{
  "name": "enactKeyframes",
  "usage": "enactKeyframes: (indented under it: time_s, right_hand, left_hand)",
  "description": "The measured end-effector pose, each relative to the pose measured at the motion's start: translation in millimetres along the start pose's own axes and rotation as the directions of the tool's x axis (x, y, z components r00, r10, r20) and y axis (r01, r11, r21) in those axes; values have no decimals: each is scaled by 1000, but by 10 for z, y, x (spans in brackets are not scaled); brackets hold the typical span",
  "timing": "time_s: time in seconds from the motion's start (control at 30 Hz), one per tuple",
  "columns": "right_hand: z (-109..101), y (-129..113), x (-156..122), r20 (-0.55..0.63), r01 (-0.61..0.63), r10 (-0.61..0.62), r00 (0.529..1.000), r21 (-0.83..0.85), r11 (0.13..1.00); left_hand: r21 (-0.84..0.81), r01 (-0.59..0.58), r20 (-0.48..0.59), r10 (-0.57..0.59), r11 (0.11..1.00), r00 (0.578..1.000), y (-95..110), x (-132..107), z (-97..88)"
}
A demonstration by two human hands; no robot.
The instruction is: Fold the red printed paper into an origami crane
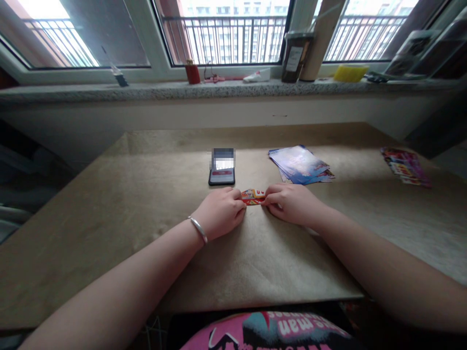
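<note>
Seen from above: a tan tabletop (pixel 109 204) filling most of the frame. Just right of the frame's centre and slightly below it, a small red-and-yellow printed paper strip (pixel 254 197), held between left hand (pixel 223 210) and right hand (pixel 294 203). Runs left to right along its long axis, one short end toward each hand. Lies level with both sets of fingertips, squarely in the gap, with neither hand clearly nearer.

At the left end, fingers curled down and closed on the strip, back of the hand uppermost, silver bangle (pixel 198 229) at the wrist. At the right end, thumb and forefinger pinched together on the opposite tip, other fingers folded in. Leaves only the middle of the strip in view, both ends covered. Appears low over the tabletop and close to flat; cannot tell whether pressed down or slightly lifted, folded or single-layered.

Just above the left hand in the frame, a dark-edged smartphone (pixel 222 176), long side running up the frame. Above the right hand, right of centre, a loose stack of blue printed cards (pixel 301 163). Toward the right edge, a spread pile of red-and-pink printed cards (pixel 405 166), well apart from both hands.
</note>
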State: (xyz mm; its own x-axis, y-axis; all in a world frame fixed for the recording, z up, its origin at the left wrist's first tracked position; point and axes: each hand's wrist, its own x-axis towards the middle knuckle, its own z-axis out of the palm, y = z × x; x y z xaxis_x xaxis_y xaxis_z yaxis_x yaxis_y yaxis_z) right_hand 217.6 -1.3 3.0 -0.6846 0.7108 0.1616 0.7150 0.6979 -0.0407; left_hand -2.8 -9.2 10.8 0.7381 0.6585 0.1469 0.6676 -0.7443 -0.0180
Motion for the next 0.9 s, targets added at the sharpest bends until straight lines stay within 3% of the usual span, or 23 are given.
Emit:
enactKeyframes:
  time_s: [0.23, 0.33, 0.53, 0.73, 0.9]
  right_hand:
    - [-75, -3, -16, 20, 8, -8, 1000, 17, 1000]
    - [-105, -6, -25, 35, 13, -14, 999, 9, 1000]
    - [-96, 8, -33, 14, -4, 3, 1000, 41, 999]
    - [-95, 29, -22, 22, -33, 31, 999, 88, 996]
    - [-116, -46, 4, 52, -38, 36, 998, 45, 998]
  left_hand:
    - [-179, 60, 62, -49, 982, 997, -107, -35, -74]
    - [-133, 49, 102, -36, 990, 994, -105, -53, -129]
    - [23, 3, 77, -4, 1000, 997, -32, -61, -165]
    - [67, -48, 82, 42, 997, 996, -35, -56, -151]
    - [50, -21, 58, 18, 999, 998, -26, -67, -139]
